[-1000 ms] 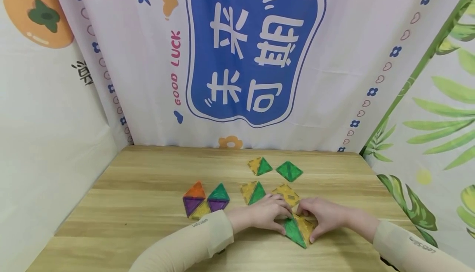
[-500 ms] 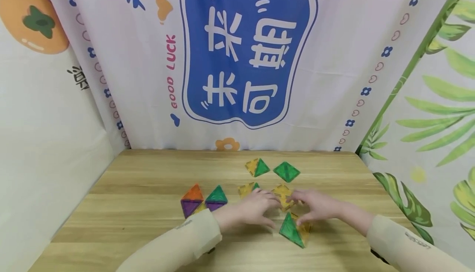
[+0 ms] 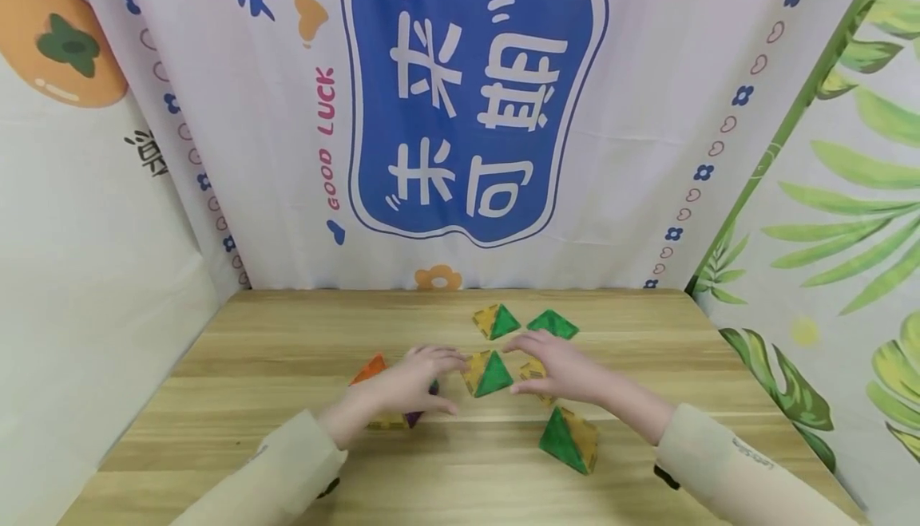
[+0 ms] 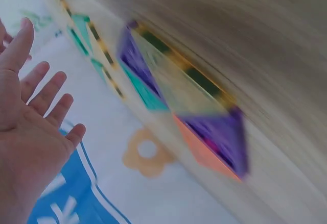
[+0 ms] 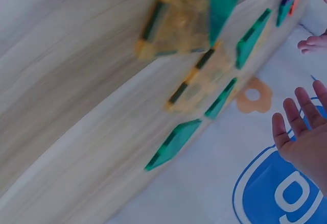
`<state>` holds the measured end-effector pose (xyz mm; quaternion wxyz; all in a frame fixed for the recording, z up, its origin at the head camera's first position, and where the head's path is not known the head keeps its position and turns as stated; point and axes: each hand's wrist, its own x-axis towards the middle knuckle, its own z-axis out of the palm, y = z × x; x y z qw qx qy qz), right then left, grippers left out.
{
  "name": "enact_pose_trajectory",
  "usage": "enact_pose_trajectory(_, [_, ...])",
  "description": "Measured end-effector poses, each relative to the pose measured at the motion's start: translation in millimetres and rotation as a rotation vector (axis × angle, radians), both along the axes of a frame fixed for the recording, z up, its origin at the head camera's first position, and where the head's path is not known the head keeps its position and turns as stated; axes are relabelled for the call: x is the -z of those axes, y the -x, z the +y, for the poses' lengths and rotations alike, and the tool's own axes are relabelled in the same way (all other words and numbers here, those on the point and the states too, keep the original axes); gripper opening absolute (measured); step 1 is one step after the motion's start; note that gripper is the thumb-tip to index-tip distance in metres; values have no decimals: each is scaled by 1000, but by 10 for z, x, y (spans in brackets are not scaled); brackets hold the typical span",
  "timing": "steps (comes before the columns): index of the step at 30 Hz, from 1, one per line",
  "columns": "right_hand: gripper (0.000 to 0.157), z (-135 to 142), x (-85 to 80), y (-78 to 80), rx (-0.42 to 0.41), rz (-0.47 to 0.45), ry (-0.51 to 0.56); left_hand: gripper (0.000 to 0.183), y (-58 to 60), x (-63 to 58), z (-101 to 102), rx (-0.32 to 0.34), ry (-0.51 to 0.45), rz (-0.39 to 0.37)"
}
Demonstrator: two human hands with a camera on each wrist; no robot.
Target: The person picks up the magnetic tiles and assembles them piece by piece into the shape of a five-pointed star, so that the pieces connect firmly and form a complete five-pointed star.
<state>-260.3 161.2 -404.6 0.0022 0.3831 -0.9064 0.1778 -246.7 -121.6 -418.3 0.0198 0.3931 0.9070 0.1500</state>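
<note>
My left hand hovers with loose, spread fingers over a group of translucent triangular magnetic tiles, partly hiding them. In the left wrist view that group shows a yellow tile, purple tiles, green and an orange tile. My right hand is held out above a yellow tile pair, fingers apart, holding nothing. Between the hands lies a yellow-and-green tile pair. Nearer the front, below the right hand, sits a larger green-and-yellow tile pair.
Behind the hands lie another yellow-and-green pair and a green pair, partly covered by the right hand. The wooden table ends at a printed cloth backdrop; more printed cloth hangs at both sides.
Both hands have let go of the larger green-and-yellow pair at the front. The left hand has moved left over the multicoloured group; the right has moved up and left.
</note>
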Motion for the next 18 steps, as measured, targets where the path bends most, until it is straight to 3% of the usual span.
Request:
enact_pose_trajectory(6, [65, -378, 48, -19, 5, -10, 22, 63, 18, 10, -468, -99, -80, 19])
enact_pose_trajectory(12, [71, -785, 227, -11, 5, -57, 20, 67, 48, 157, -903, -168, -142, 26])
enact_pose_trajectory(18, [78, -1060, 466, 91, 0, -122, 33, 72, 74, 305, -1171, -190, -140, 5])
